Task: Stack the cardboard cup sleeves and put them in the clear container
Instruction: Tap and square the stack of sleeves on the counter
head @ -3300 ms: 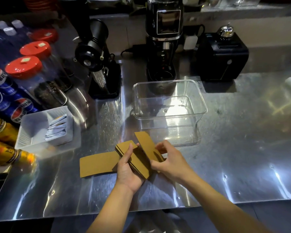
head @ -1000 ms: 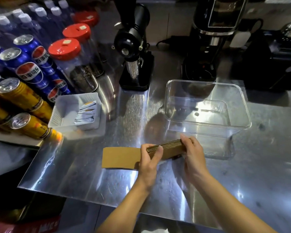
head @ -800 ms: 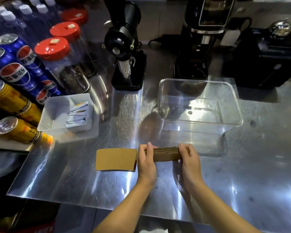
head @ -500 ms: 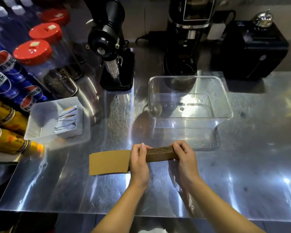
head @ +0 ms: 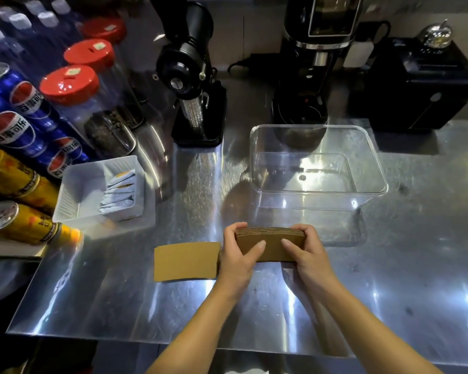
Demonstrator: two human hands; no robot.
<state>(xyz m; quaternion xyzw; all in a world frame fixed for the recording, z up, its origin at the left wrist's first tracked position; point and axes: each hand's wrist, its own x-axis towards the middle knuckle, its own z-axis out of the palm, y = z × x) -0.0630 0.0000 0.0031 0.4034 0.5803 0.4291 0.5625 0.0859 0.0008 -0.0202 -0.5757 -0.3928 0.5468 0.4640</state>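
Observation:
A squared-up stack of brown cardboard cup sleeves [head: 271, 245] is held just above the steel counter, its broad face tilted toward me. My left hand [head: 238, 259] grips its left end and my right hand [head: 305, 251] grips its right end, thumbs on the front face. One single sleeve [head: 185, 261] lies flat on the counter just left of my left hand. The clear container [head: 318, 194] stands empty behind the stack, a short gap away.
A white tray [head: 73, 184] with sachets sits at the left. Soda cans [head: 16, 130] and red-lidded jars [head: 70, 82] line the left edge. Two black grinders [head: 192, 76] and a black box [head: 414, 82] stand along the back. The counter's front edge [head: 173, 338] is near.
Both hands gathered the loose sleeves into one stack and stood it on edge; now the stack has tipped so its broad face shows. The single sleeve has stayed flat on the counter.

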